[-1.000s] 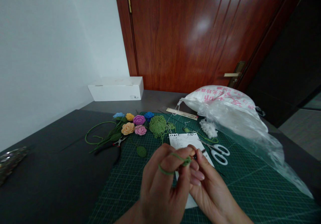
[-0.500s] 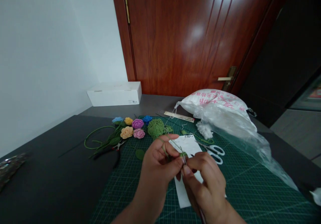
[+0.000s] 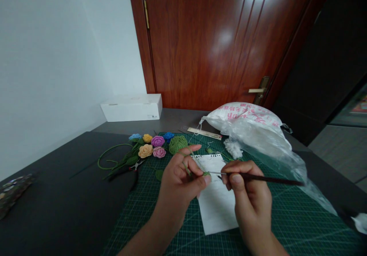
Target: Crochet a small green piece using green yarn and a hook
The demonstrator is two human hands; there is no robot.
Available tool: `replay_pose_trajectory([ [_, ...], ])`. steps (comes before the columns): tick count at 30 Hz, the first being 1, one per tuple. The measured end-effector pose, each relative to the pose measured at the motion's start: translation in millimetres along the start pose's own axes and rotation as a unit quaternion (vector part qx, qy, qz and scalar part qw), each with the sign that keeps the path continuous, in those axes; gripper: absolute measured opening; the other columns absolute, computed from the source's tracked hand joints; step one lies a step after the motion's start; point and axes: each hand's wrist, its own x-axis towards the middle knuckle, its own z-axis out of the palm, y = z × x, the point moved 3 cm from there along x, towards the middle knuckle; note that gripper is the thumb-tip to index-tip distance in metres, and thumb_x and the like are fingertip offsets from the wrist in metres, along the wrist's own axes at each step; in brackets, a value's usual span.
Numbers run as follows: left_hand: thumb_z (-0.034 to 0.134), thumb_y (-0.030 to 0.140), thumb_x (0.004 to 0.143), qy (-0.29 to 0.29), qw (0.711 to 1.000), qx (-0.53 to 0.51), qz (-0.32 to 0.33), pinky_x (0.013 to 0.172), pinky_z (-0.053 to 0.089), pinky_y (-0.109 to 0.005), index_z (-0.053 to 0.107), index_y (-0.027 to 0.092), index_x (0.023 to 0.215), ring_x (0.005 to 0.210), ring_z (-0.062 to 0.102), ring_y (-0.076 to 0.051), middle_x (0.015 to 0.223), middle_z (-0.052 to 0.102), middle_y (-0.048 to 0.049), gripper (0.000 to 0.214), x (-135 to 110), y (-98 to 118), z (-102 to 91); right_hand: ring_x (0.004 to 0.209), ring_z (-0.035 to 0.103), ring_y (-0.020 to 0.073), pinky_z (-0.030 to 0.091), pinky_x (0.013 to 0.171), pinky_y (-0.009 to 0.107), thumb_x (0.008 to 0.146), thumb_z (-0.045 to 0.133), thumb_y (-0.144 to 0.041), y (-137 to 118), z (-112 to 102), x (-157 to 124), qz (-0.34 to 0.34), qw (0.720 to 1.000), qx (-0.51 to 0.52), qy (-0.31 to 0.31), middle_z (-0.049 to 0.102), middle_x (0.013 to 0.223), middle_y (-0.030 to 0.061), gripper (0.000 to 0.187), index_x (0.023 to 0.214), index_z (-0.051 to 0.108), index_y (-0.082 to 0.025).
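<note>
My left hand pinches a small piece of green crochet work between thumb and fingers. Green yarn loops over its raised index finger. My right hand grips a crochet hook with a dark handle, lying nearly level; its thin metal tip reaches the crochet work. Whether a loop sits on the hook is too small to tell. Below both hands lies a notepad page with faint writing. A ball of green yarn rests beyond my left hand.
Crocheted flowers with green stems and black-handled pliers lie to the left on the green cutting mat and dark table. Behind are a white box, a ruler, white stuffing and a large plastic bag.
My right hand has moved right and turned, swinging the hook from pointing steeply away to nearly level. The left hand stays almost in place; the right hand now covers the white-handled scissors.
</note>
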Motion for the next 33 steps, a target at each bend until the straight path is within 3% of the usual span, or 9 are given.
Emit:
replay_pose_trajectory([
  [2, 0.086, 0.011, 0.067, -0.014, 1.0, -0.015, -0.012, 0.04, 0.039, -0.017, 0.067, 0.017, 0.099, 0.046, 0.047, -0.004, 0.071, 0.058, 0.0074, 0.037, 1, 0, -0.3, 0.062, 0.052, 0.0145, 0.038, 0.059, 0.029, 0.098, 0.065, -0.038, 4, 3, 5, 0.07, 0.994, 0.08, -0.031, 0.06, 0.069, -0.0004, 0.023, 0.082, 0.067, -0.022],
  [6, 0.09, 0.013, 0.065, -0.024, 0.998, -0.041, -0.035, 0.04, 0.04, -0.017, 0.064, 0.018, 0.122, 0.048, 0.048, -0.006, 0.071, 0.058, 0.0078, 0.063, 0, 1, 0.7, 0.059, 0.045, 0.013, 0.037, 0.059, 0.029, 0.095, 0.069, -0.042, 8, 10, 11, 0.177, 0.958, 0.222, -0.049, 0.053, 0.063, -0.0032, 0.029, 0.076, 0.062, -0.021],
  [16, 0.087, 0.013, 0.069, -0.048, 0.997, -0.039, -0.039, 0.042, 0.041, -0.017, 0.065, 0.019, 0.121, 0.048, 0.048, -0.005, 0.072, 0.058, 0.0069, 0.057, -1, -1, -1.3, 0.057, 0.042, 0.0119, 0.038, 0.059, 0.026, 0.09, 0.075, -0.039, 7, 19, 8, 0.267, 0.91, 0.307, -0.072, 0.051, 0.061, -0.0037, 0.03, 0.073, 0.06, -0.02],
  [19, 0.085, 0.014, 0.073, -0.094, 0.993, -0.057, -0.035, 0.045, 0.044, -0.019, 0.065, 0.018, 0.121, 0.052, 0.056, -0.009, 0.071, 0.061, 0.0049, 0.052, 1, -7, -1.9, 0.055, 0.039, 0.0106, 0.039, 0.058, 0.025, 0.088, 0.078, -0.04, 8, 25, 4, 0.304, 0.886, 0.335, -0.098, 0.051, 0.06, -0.0044, 0.031, 0.073, 0.059, -0.02],
  [21, 0.085, 0.017, 0.075, -0.135, 0.988, -0.069, -0.032, 0.047, 0.046, -0.021, 0.064, 0.017, 0.121, 0.057, 0.062, -0.013, 0.072, 0.065, 0.0023, 0.051, 2, -9, -0.4, 0.056, 0.041, 0.0114, 0.042, 0.059, 0.026, 0.088, 0.078, -0.04, 7, 28, 2, 0.304, 0.883, 0.343, -0.104, 0.051, 0.059, -0.0047, 0.032, 0.073, 0.059, -0.02],
  [25, 0.081, 0.017, 0.08, -0.12, 0.989, -0.08, -0.043, 0.053, 0.049, -0.025, 0.052, 0.017, 0.137, 0.07, 0.069, -0.02, 0.076, 0.068, -0.0003, 0.064, 2, -5, 1.4, 0.062, 0.047, 0.0137, 0.046, 0.061, 0.026, 0.091, 0.076, -0.04, 9, 28, 1, 0.273, 0.892, 0.348, -0.088, 0.052, 0.06, -0.0041, 0.03, 0.074, 0.06, -0.021],
  [29, 0.08, 0.015, 0.079, -0.145, 0.98, -0.12, -0.059, 0.049, 0.041, -0.022, 0.032, 0.021, 0.154, 0.067, 0.068, -0.019, 0.074, 0.07, -0.001, 0.089, 2, -1, 5.2, 0.059, 0.045, 0.0114, 0.044, 0.06, 0.024, 0.092, 0.074, -0.043, 11, 26, 1, 0.256, 0.904, 0.333, -0.08, 0.053, 0.06, -0.0038, 0.028, 0.079, 0.066, -0.019],
  [33, 0.085, 0.02, 0.077, -0.213, 0.96, -0.17, -0.061, 0.045, 0.035, -0.019, 0.016, 0.029, 0.161, 0.058, 0.062, -0.015, 0.074, 0.072, -0.0006, 0.109, 5, -7, 5.5, 0.052, 0.043, 0.0093, 0.04, 0.053, 0.021, 0.091, 0.074, -0.043, 9, 23, 3, 0.236, 0.91, 0.335, -0.063, 0.053, 0.057, -0.0043, 0.027, 0.08, 0.067, -0.019],
])
